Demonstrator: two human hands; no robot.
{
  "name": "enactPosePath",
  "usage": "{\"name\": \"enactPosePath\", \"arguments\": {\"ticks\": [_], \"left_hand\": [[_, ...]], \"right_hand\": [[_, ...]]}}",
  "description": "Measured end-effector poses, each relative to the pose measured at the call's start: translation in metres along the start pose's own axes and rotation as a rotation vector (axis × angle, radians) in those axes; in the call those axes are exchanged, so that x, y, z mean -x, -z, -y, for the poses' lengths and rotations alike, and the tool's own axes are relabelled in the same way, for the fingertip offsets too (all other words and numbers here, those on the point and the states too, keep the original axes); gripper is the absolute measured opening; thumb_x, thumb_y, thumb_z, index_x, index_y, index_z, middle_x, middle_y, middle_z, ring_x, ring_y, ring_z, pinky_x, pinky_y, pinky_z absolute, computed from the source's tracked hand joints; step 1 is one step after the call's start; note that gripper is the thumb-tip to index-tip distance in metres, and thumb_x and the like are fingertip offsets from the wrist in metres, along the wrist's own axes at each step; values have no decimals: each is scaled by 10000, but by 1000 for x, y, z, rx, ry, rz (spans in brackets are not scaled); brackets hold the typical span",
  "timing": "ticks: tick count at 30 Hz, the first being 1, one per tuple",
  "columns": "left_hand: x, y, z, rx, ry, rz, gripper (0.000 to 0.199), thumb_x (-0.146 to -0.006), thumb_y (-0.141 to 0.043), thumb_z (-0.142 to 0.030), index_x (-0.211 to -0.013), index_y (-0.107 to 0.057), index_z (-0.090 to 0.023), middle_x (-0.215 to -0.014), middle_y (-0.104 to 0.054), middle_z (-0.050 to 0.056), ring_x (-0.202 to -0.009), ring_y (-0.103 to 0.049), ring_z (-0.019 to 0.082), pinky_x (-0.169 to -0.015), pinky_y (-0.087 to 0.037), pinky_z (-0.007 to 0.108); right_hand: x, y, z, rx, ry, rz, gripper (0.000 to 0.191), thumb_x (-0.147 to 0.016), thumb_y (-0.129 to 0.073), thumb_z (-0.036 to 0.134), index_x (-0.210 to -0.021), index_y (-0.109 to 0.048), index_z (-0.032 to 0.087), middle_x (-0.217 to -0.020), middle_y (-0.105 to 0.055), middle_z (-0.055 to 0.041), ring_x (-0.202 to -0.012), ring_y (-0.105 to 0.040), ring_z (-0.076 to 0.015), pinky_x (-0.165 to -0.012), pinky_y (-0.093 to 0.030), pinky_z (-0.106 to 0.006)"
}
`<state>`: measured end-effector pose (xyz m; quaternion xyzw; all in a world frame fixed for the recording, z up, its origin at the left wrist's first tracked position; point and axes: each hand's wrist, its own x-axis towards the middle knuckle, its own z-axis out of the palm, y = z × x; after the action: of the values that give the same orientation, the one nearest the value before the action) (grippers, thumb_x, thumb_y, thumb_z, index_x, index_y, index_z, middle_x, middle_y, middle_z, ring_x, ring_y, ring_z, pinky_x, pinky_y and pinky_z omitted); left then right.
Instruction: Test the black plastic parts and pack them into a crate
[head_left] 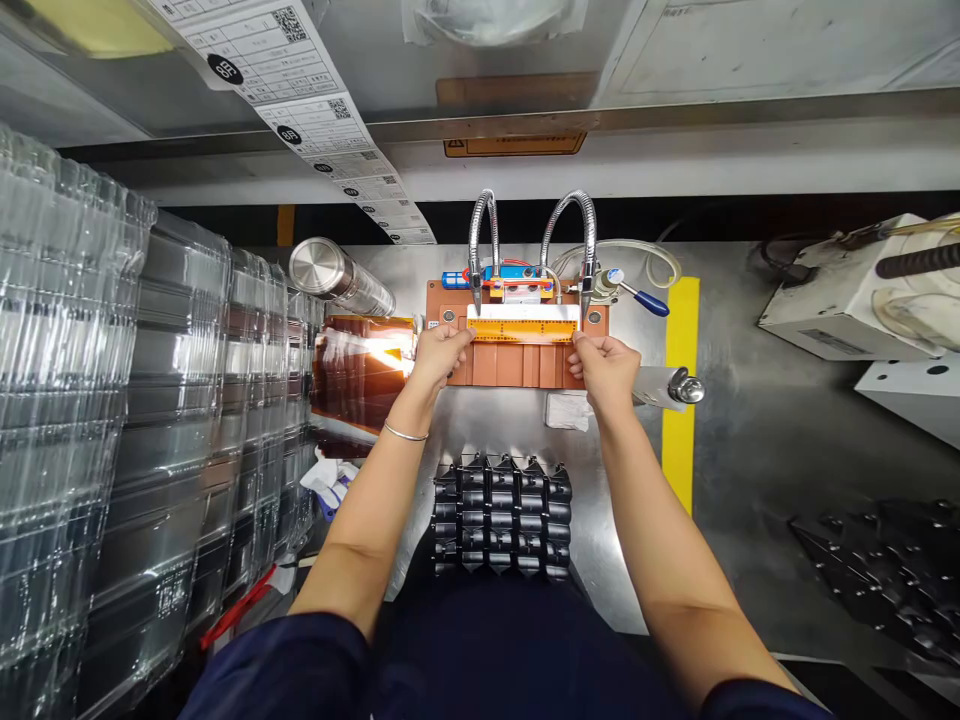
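An amber film strip (525,331) with rows of small dark marks lies across the white block of a brown fixture (529,370). My left hand (441,352) pinches the strip's left end between thumb and fingers. At its right end, my right hand (606,368) has thumb and forefinger closed on the strip. Two bendable metal hoses (577,212) arch over the fixture and point down at the white block. Behind the strip sit blue pneumatic parts (517,271). Several black moulded parts (502,515) stand in rows close to my body.
Stacked clear plastic trays (67,400) fill the left side. A steel flask (337,272) and amber film sheets (356,385) lie beside the fixture. To the right are a blue-handled lever (646,301), yellow tape (679,440), a white machine (847,300) and more black parts (885,570).
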<state>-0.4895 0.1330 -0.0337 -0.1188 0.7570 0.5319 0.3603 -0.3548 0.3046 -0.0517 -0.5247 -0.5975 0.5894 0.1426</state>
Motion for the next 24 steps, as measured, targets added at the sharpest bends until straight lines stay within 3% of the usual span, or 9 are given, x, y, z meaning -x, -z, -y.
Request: {"name": "enactPosePath", "arguments": {"ticks": [11,15,19,21,24], "left_hand": [[4,0,-2,5,11,10,282,-770,-635,-217,-556,-463,-154,-372,-427,-60,-298,-317,27,-331,-199,155],[0,5,-1,-9,24,50,296,-785,-651,-241,-569,-471,-150,-382,-446,-51,-298,-332,31,-324,-209,157],[-7,19,1,22,86,215,264,-769,-705,-248,-625,-520,-125,-486,-565,3,-360,-458,52,-361,-339,160],[-8,25,2,73,110,258,240,-761,-721,-247,-669,-545,-114,-540,-603,19,-396,-507,58,-391,-392,161],[-7,28,4,108,85,239,234,-780,-706,-247,-677,-543,-114,-525,-592,4,-376,-486,44,-369,-365,146]], "right_hand": [[3,0,5,-9,-45,2,261,-720,-670,325,-641,-512,133,-476,-545,17,-367,-460,-47,-345,-361,-123],[-5,4,10,-4,-126,71,324,-713,-711,354,-623,-497,129,-480,-548,8,-345,-448,-47,-320,-349,-127],[-9,21,11,-55,-264,219,371,-665,-768,415,-696,-561,109,-559,-603,-22,-395,-511,-62,-351,-413,-143],[0,37,3,-97,-253,194,419,-627,-788,454,-746,-591,104,-606,-627,-34,-438,-545,-69,-392,-454,-150],[23,61,-15,-114,-199,90,494,-534,-819,490,-758,-597,108,-612,-627,-26,-459,-557,-72,-423,-473,-154]]}}
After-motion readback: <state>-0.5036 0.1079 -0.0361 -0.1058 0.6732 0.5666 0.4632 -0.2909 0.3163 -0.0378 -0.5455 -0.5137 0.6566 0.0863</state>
